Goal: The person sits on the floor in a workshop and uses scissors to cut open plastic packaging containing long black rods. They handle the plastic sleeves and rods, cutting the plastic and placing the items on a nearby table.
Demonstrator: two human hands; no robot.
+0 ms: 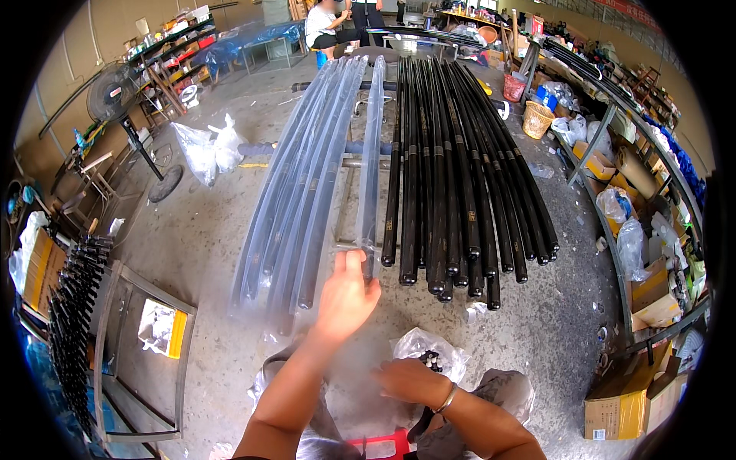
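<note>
My left hand (349, 295) is closed at the near end of a clear plastic sleeve (372, 184), which runs lengthwise away from me around a long rod. My right hand (410, 381), smeared by motion, is low over my lap beside an opened clear plastic bag (451, 357) with small black parts (432, 360) in it. Whether its fingers hold anything is not visible. Several sleeved rods (295, 207) lie side by side on the left. To the right are many bare glossy black rods (452, 184), their capped ends toward me.
A metal rack (349, 162) supports the rods. A standing fan (115, 96) and white plastic bags (211, 149) are at the left, above a metal frame (184, 368). Loaded shelving (594, 146) and a cardboard box (617, 410) line the right. People (330, 27) are at the far end.
</note>
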